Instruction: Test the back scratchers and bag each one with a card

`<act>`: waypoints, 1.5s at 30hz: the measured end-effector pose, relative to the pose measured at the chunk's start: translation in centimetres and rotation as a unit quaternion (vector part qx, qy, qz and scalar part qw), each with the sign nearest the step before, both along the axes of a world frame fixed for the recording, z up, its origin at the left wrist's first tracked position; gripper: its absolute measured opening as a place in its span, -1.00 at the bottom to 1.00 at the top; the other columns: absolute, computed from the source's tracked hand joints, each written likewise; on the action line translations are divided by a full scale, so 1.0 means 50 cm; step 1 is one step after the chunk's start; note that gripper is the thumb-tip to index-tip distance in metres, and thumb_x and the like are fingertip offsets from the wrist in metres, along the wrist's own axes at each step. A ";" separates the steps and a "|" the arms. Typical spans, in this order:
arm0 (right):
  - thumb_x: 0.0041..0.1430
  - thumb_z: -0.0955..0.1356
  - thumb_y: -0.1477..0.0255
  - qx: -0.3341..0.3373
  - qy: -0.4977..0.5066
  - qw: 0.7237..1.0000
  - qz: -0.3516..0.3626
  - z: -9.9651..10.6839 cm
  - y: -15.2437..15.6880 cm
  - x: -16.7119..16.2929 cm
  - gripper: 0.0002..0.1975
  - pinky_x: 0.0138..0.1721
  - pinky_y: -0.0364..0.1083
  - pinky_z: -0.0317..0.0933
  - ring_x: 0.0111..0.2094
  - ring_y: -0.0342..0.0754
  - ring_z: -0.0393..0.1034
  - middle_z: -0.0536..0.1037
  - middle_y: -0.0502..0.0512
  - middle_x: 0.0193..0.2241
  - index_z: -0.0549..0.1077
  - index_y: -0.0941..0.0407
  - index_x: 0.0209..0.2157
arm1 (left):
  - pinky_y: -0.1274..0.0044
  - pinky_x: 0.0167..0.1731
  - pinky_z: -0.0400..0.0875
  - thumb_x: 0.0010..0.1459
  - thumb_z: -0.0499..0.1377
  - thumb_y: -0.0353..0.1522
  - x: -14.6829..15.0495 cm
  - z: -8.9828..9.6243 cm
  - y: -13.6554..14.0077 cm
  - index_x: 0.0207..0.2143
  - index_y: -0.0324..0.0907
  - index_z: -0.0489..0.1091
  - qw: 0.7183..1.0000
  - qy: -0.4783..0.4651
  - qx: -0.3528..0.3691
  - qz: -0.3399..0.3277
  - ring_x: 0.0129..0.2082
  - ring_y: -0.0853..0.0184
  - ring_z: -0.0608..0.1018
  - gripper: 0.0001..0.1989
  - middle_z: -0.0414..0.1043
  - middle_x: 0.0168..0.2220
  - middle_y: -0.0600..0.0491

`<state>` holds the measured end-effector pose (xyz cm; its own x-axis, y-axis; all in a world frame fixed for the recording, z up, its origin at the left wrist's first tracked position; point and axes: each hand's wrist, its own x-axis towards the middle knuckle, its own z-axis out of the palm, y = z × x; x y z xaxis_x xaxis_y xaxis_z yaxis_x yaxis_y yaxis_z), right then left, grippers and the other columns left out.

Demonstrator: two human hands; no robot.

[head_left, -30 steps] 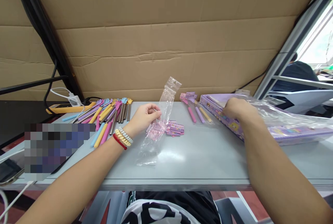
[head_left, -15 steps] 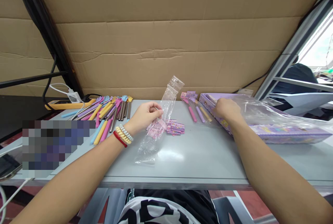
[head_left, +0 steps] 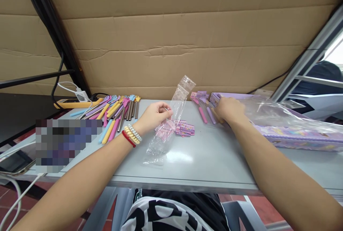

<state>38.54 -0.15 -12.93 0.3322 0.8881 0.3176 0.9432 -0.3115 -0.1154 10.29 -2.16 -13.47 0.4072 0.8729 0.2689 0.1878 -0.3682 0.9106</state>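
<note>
My left hand (head_left: 158,116) pinches a clear plastic bag (head_left: 182,97), which slants across the desk over some small pink printed cards. More of these cards (head_left: 185,129) lie just right of the bag. My right hand (head_left: 229,111) is curled at the left end of a purple printed box (head_left: 302,139). Its fingertips are hidden, close to a yellowish handle. Beside it lie bagged back scratchers with printed header cards, among them a pink one (head_left: 202,113) and a purple one (head_left: 211,115). Loose back scratchers (head_left: 114,111) with coloured handles and claw heads are heaped at the left.
Clear film (head_left: 273,111) spreads over the purple box. A yellow-edged device (head_left: 64,104) and a white charger (head_left: 81,95) stand at the back left. A cardboard wall (head_left: 171,34) closes the rear. Metal posts rise on both sides, and a person's dark clothing shows far right.
The view has shifted slightly, so most things appear further right. My right hand has drawn a little left, toward the bagged back scratchers. My left hand keeps its pinch on the bag.
</note>
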 end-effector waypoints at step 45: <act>0.09 0.33 0.35 -0.048 0.474 0.816 0.327 -0.020 -0.072 -0.144 -0.53 -0.62 -0.19 0.00 -0.69 -0.23 0.10 0.43 -0.06 -0.64 0.19 0.17 0.02 | 0.42 -0.31 0.35 -0.09 0.07 -0.25 -0.235 0.023 0.150 -0.24 -0.31 0.47 0.759 0.563 -0.024 0.325 -0.17 0.01 0.53 -0.59 0.49 -0.14 -0.29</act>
